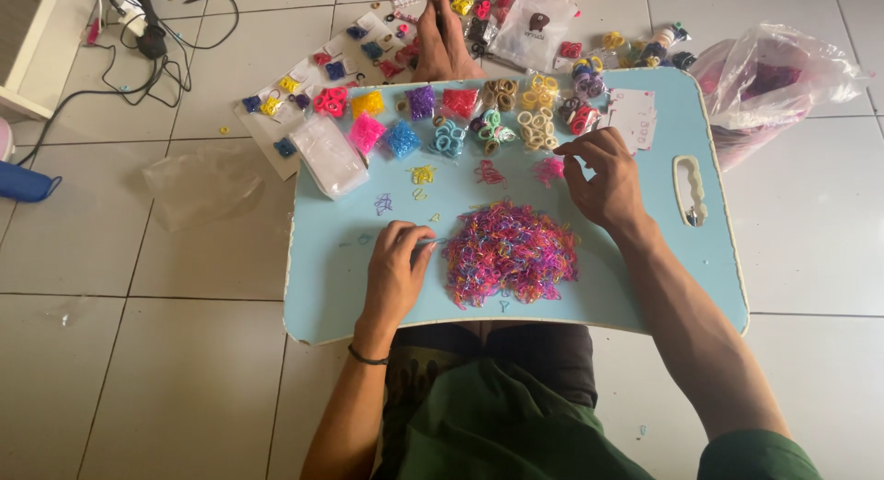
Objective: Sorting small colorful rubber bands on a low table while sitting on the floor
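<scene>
A light blue lap tray [645, 259] lies across my legs. In its middle sits a heap of tiny mixed-colour elastic bands [511, 251]. My left hand [396, 270] rests palm down on the tray, its fingertips touching the heap's left edge. My right hand [603, 178] hovers above and to the right of the heap, fingers pinched beside a small pink cluster of bands [550, 170]. Small sorted clusters lie nearby: yellow [422, 174], red [490, 174] and purple [383, 204]. Whether the right fingers hold a band is too small to tell.
Bags and piles of coloured bands and hair ties [488, 116] line the tray's far edge. A clear plastic packet [329, 155] overhangs its left corner. My bare foot [442, 38] rests beyond. A plastic bag [764, 79] sits right; cables [152, 47] lie far left on the tiled floor.
</scene>
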